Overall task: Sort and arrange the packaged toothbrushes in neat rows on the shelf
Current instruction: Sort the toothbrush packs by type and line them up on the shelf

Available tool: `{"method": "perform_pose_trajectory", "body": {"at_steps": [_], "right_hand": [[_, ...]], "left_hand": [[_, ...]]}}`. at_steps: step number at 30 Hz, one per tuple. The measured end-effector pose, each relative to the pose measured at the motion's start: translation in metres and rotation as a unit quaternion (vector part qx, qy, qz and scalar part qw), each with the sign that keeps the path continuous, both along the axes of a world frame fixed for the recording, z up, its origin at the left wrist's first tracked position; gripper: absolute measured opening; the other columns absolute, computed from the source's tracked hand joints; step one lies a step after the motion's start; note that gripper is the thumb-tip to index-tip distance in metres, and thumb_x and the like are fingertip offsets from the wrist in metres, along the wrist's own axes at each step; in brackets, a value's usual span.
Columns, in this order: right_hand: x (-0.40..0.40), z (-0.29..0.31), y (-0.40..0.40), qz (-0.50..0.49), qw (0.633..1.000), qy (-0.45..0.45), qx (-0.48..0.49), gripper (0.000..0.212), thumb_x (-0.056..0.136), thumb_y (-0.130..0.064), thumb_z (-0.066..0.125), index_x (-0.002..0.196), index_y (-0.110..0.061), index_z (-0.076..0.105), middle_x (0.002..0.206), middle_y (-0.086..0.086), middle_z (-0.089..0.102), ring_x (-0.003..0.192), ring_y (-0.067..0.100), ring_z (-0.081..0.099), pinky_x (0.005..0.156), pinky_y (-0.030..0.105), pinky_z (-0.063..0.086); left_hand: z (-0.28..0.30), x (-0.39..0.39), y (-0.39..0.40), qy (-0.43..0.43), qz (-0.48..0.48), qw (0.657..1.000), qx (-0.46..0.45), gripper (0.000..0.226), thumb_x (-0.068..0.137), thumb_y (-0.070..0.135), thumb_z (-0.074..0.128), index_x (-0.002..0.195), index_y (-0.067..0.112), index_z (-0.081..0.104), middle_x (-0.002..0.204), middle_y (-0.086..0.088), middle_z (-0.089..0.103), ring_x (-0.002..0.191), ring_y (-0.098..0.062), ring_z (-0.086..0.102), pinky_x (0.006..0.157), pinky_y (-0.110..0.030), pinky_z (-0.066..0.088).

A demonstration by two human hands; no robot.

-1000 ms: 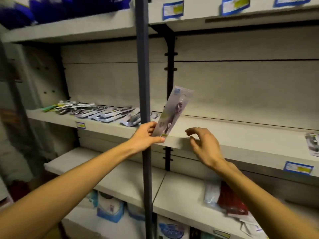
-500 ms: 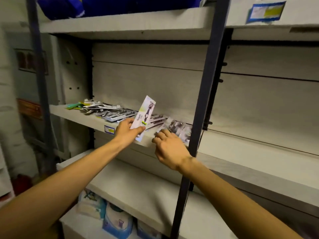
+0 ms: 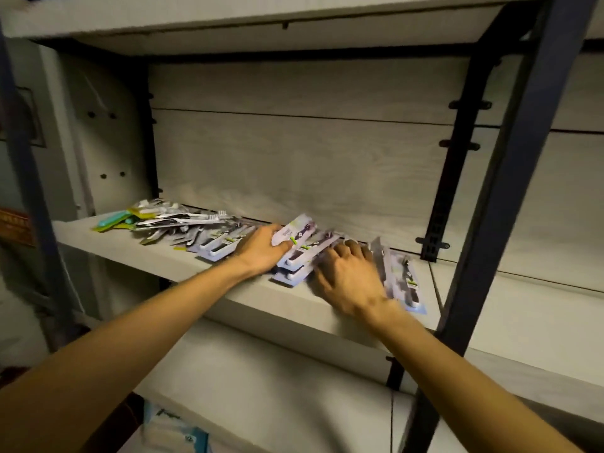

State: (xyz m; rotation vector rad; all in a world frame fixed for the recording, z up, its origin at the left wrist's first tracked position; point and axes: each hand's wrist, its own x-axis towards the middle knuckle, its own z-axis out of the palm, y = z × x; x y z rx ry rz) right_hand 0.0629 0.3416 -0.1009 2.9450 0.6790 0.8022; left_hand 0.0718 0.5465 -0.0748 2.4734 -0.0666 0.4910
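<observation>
Both hands have come down onto the shelf since a moment ago, and the pack that stood raised in the left hand now lies low over the others. Nearest us, our two forearms reach up and forward over the shelf's front edge (image 3: 248,297). Our right hand (image 3: 351,282) lies knuckles-up among the packs at the right end of the row; it is blurred, and we cannot tell whether the fingers grip a pack or only press on one. Just beside it, our left hand (image 3: 261,251) pinches the white toothbrush pack (image 3: 294,233) by its near end, thumb on top. That pack's long axis runs from the hand away and to the right, toward the back panel (image 3: 294,165), and it rests across a small stack of packs (image 3: 302,259) lying at much the same slant. The left hand is the nearer one to the gap it would likely fill. To the right, a few packs (image 3: 403,279) fan out close to the dark upright post (image 3: 510,178), so little room is left on that side. Farther left, a loose heap of toothbrushes (image 3: 163,220) sprawls toward the wall, with bare board in front of it for straightening rows.
</observation>
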Motion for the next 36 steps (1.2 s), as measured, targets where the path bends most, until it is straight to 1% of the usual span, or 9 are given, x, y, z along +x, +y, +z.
{"method": "perform_pose_trajectory", "body": {"at_steps": [3, 6, 9, 12, 16, 21, 26, 30, 36], "right_hand": [[0.001, 0.0, 0.0, -0.018, 1.0, 0.016, -0.005, 0.049, 0.095, -0.052, 0.036, 0.119, -0.019, 0.064, 0.128, 0.007, 0.061, 0.123, 0.029, 0.047, 0.104, 0.04, 0.035], [-0.002, 0.003, -0.001, -0.037, 0.999, 0.038, 0.013, 0.05, 0.095, -0.055, 0.036, 0.114, -0.019, 0.065, 0.124, 0.009, 0.062, 0.119, 0.031, 0.049, 0.099, 0.04, 0.04], [-0.006, 0.006, -0.001, -0.057, 0.998, 0.021, 0.007, 0.053, 0.096, -0.057, 0.033, 0.112, -0.017, 0.063, 0.124, 0.01, 0.062, 0.12, 0.031, 0.049, 0.1, 0.041, 0.04], [-0.012, 0.01, -0.002, -0.087, 0.996, 0.003, -0.001, 0.06, 0.096, -0.06, 0.021, 0.119, -0.019, 0.059, 0.126, 0.008, 0.061, 0.122, 0.028, 0.047, 0.103, 0.043, 0.037], [-0.025, 0.009, -0.013, -0.141, 0.99, -0.022, 0.006, 0.061, 0.098, -0.058, 0.021, 0.136, -0.02, 0.048, 0.137, 0.009, 0.055, 0.128, 0.028, 0.044, 0.105, 0.042, 0.035], [-0.066, -0.001, -0.035, -0.184, 0.982, 0.001, 0.028, 0.06, 0.1, -0.058, 0.024, 0.145, -0.02, 0.033, 0.145, 0.012, 0.043, 0.137, 0.03, 0.036, 0.113, 0.047, 0.032], [-0.129, 0.005, -0.054, -0.095, 0.995, 0.001, -0.041, 0.05, 0.101, -0.049, 0.031, 0.141, -0.02, 0.038, 0.137, 0.009, 0.05, 0.118, 0.026, 0.054, 0.087, 0.041, 0.057], [-0.17, 0.017, -0.092, -0.067, 0.994, -0.041, -0.069, 0.031, 0.1, -0.034, 0.042, 0.122, -0.017, 0.056, 0.113, 0.005, 0.061, 0.093, 0.024, 0.063, 0.064, 0.036, 0.056], [-0.225, 0.022, -0.19, -0.13, 0.98, -0.058, -0.142, 0.048, 0.098, -0.035, 0.048, 0.14, -0.013, 0.048, 0.141, 0.01, 0.051, 0.129, 0.029, 0.047, 0.1, 0.04, 0.044]], "left_hand": [[-0.001, 0.015, 0.003, 0.008, -0.009, 0.991, 0.134, 0.033, 0.1, 0.043, 0.049, 0.114, 0.021, 0.071, 0.112, -0.009, 0.071, 0.101, -0.034, 0.064, 0.083, -0.04, 0.053], [-0.002, 0.023, 0.001, 0.027, -0.035, 0.988, 0.151, 0.05, 0.101, 0.051, 0.042, 0.085, 0.012, 0.07, 0.082, -0.015, 0.068, 0.083, -0.035, 0.065, 0.074, -0.039, 0.053], [0.0, 0.019, -0.002, 0.002, -0.048, 0.978, 0.201, 0.064, 0.101, 0.061, 0.028, 0.111, 0.011, 0.066, 0.118, -0.015, 0.062, 0.11, -0.034, 0.058, 0.094, -0.043, 0.048], [0.001, 0.01, -0.002, -0.076, -0.074, 0.973, 0.205, 0.07, 0.101, 0.062, 0.025, 0.15, 0.013, 0.035, 0.153, -0.012, 0.037, 0.136, -0.031, 0.041, 0.109, -0.045, 0.035], [-0.002, -0.003, 0.004, -0.161, -0.125, 0.944, 0.261, 0.068, 0.101, 0.06, 0.027, 0.151, 0.015, 0.033, 0.152, -0.007, 0.038, 0.134, -0.029, 0.041, 0.107, -0.042, 0.034], [-0.011, -0.026, -0.004, -0.143, -0.167, 0.929, 0.297, 0.071, 0.1, 0.062, 0.027, 0.154, 0.016, 0.029, 0.155, -0.011, 0.032, 0.138, -0.031, 0.035, 0.111, -0.045, 0.03], [-0.009, -0.064, -0.036, -0.186, -0.223, 0.901, 0.322, 0.065, 0.099, 0.06, 0.036, 0.146, 0.015, 0.041, 0.153, -0.01, 0.037, 0.138, -0.03, 0.037, 0.112, -0.045, 0.032], [-0.003, -0.099, -0.079, -0.265, -0.267, 0.873, 0.311, 0.04, 0.095, 0.045, 0.054, 0.125, 0.018, 0.054, 0.125, -0.005, 0.054, 0.109, -0.026, 0.056, 0.088, -0.039, 0.043], [-0.004, -0.158, -0.166, -0.268, -0.277, 0.868, 0.314, 0.038, 0.093, 0.041, 0.054, 0.121, 0.016, 0.059, 0.117, -0.005, 0.059, 0.104, -0.025, 0.057, 0.085, -0.039, 0.044]]}}
